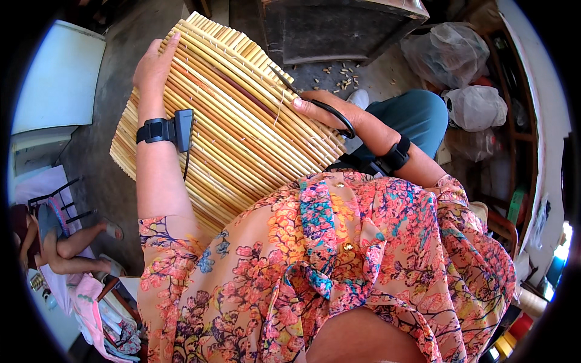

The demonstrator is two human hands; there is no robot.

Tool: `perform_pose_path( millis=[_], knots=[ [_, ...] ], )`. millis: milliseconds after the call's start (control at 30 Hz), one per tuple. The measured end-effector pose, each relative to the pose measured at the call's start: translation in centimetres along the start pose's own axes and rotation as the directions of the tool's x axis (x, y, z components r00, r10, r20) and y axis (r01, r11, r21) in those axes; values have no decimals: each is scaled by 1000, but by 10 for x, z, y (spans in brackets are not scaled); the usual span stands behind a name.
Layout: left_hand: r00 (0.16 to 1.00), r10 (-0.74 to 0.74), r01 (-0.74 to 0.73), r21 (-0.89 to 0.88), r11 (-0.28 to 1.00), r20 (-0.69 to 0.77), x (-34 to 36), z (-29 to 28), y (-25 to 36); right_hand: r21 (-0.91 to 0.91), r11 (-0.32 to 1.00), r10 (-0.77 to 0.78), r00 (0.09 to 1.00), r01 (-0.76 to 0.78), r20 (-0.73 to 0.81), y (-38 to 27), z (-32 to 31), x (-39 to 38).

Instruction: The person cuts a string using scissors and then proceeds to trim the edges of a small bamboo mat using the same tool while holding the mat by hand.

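Note:
A mat of thin tan and brown sticks (pixel 224 127), tied together with pale thread, lies slanted across my lap. Its far end is folded or doubled over, showing short stick ends. My left hand (pixel 154 66) grips the mat's far left edge, thumb on top and the other fingers mostly hidden beneath. At the mat's right edge, my right hand (pixel 321 109) is closed on a pair of scissors (pixel 343 118) with a black looped handle. The dark blade reaches over the stick ends, and my thumb rests by the mat. A loose thread stands up near that thumb.
Short stick offcuts (pixel 345 78) lie on the floor beyond the mat, near a dark wooden cabinet (pixel 339 33). Filled plastic bags (pixel 448 54) sit on a rack at right. At left are a white cabinet (pixel 60 72) and a seated person's legs (pixel 75 248).

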State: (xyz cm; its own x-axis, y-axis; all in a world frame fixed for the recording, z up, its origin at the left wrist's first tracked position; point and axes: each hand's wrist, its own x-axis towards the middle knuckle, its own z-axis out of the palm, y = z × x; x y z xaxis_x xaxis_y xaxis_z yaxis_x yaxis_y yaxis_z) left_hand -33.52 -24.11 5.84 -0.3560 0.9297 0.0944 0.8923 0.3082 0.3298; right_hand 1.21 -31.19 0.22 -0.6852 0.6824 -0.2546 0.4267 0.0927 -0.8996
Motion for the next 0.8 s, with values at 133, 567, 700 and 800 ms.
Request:
perform_pose_path(
  millis=[133,567,700,800],
  knots=[
    [1000,-1,1,-5,1000,15,3,-3,-7,-55,998,-3,1000,3,0,-3,-1,0],
    [1000,11,-11,-24,1000,22,3,1,-8,36,995,-92,996,92,4,0,-4,2],
    [1000,20,-21,-20,1000,-11,3,1,-7,44,997,-54,998,56,-25,-5,0,1],
    [1000,6,-6,-16,1000,-18,5,2,-10,33,998,-52,997,54,-66,0,3,2]
  ],
)
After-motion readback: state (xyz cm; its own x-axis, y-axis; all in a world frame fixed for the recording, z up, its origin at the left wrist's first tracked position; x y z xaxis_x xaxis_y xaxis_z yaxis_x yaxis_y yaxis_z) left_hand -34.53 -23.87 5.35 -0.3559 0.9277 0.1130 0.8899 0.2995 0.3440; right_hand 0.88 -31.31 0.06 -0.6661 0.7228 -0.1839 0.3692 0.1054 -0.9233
